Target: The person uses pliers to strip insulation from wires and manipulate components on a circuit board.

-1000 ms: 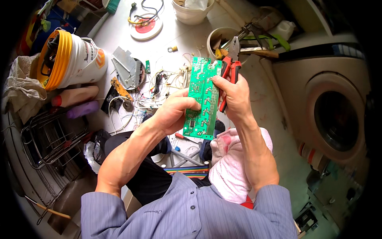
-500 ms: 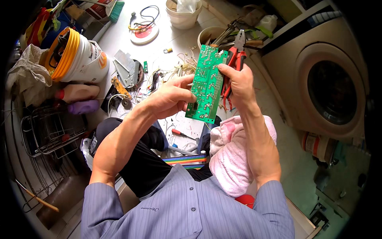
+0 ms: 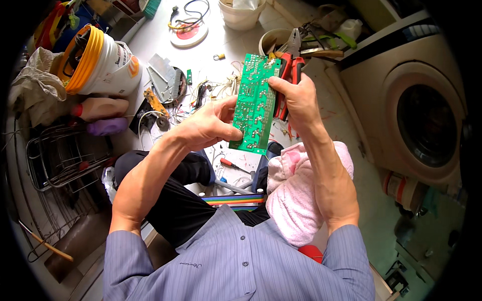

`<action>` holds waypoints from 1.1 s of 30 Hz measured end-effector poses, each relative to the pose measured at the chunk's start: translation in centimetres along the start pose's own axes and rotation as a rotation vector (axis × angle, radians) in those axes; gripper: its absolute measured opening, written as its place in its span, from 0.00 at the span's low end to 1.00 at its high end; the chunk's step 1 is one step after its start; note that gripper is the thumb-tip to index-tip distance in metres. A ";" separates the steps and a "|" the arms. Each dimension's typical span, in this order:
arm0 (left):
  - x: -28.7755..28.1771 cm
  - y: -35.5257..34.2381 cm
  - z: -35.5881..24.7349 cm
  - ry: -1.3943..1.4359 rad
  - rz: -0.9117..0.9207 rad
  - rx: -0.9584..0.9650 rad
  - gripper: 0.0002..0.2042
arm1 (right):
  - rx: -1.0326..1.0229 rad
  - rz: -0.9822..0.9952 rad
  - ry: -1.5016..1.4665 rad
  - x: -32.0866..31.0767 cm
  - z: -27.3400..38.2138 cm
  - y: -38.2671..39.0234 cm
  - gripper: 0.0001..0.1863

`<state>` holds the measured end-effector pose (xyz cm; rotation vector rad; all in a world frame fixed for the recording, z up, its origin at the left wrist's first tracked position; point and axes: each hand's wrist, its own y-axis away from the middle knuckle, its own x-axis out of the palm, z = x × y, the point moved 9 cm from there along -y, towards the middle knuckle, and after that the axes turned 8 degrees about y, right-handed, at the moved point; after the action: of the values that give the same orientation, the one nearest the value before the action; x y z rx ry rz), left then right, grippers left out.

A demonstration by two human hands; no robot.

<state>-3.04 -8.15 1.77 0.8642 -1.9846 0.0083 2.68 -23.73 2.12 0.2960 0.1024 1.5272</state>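
A long green circuit board (image 3: 255, 108) is held up in front of me, its soldered side facing me. My left hand (image 3: 216, 120) is closed on its lower left edge, thumb on the face and fingers behind. My right hand (image 3: 296, 98) pinches the upper right edge with the thumb. That same hand also keeps red-and-black handled pliers (image 3: 295, 62) in its grip, their metal jaws pointing away from me. Most fingers of both hands are hidden behind the board and pliers. A pink towel (image 3: 296, 190) lies under my right forearm.
A red screwdriver (image 3: 233, 164) lies on the floor between my feet. Cut wires (image 3: 221, 90) and metal parts (image 3: 163, 78) are scattered beyond. A white-and-orange bucket (image 3: 108, 62) stands left, a washing machine (image 3: 401, 100) right. Another bucket (image 3: 242, 16) and a cable reel (image 3: 188, 34) are farther off.
The board and both hands have shifted slightly left, with the pliers still in the right hand. My left thumb has slid a little on the board's face. The whole view has shifted slightly.
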 end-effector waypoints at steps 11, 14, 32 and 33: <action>-4.7 -0.8 1.3 0.028 -0.030 -0.061 0.34 | 0.048 0.030 0.126 1.3 -1.8 -2.3 0.06; -5.9 -1.1 1.4 0.037 -0.122 -0.106 0.28 | 0.059 0.035 0.097 1.9 -2.2 -2.9 0.07; -8.9 -1.4 1.6 0.013 -0.227 -0.065 0.19 | 0.101 0.069 0.211 3.0 -4.8 -5.5 0.07; -8.9 -1.3 1.6 0.024 -0.228 -0.070 0.19 | 0.104 0.069 0.209 3.1 -4.8 -5.5 0.07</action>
<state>-0.71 -4.64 -6.35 1.0346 -1.8429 -0.1800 6.92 -20.15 -3.54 0.2241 0.3406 1.6207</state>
